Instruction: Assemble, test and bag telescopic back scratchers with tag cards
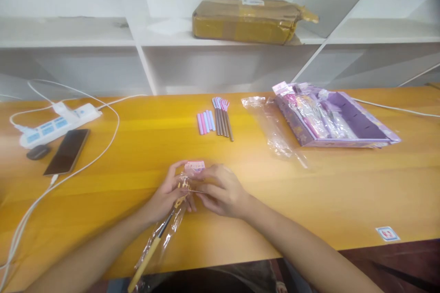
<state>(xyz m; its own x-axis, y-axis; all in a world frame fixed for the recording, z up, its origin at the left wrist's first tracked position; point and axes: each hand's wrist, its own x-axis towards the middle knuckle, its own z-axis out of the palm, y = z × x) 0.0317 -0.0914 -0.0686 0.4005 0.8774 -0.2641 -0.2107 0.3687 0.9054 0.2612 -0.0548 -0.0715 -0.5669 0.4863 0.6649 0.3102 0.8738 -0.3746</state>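
My left hand (169, 194) is closed around the upper part of a clear plastic bag (176, 224). Inside the bag lies a long yellow-handled stick (147, 256) with a dark metal shaft and a yellow claw-like head, slanting down towards the table's front edge. A pink printed header card (195, 166) tops the bag, between both hands. My right hand (220, 190) has its fingers pinched at the bag's top, beside the card. A thin pale line runs from its fingertips to the left hand; I cannot tell whether it is the bag's edge.
Metal rods (222, 121) with pink and blue claw ends lie beside several pink and blue tubes (205, 122). Plastic wrapping (271, 128) rests by a purple box (350, 143) of packets. To the left are a phone (67, 152), a power strip (62, 123) and cables. A taped parcel (240, 20) sits on the shelf.
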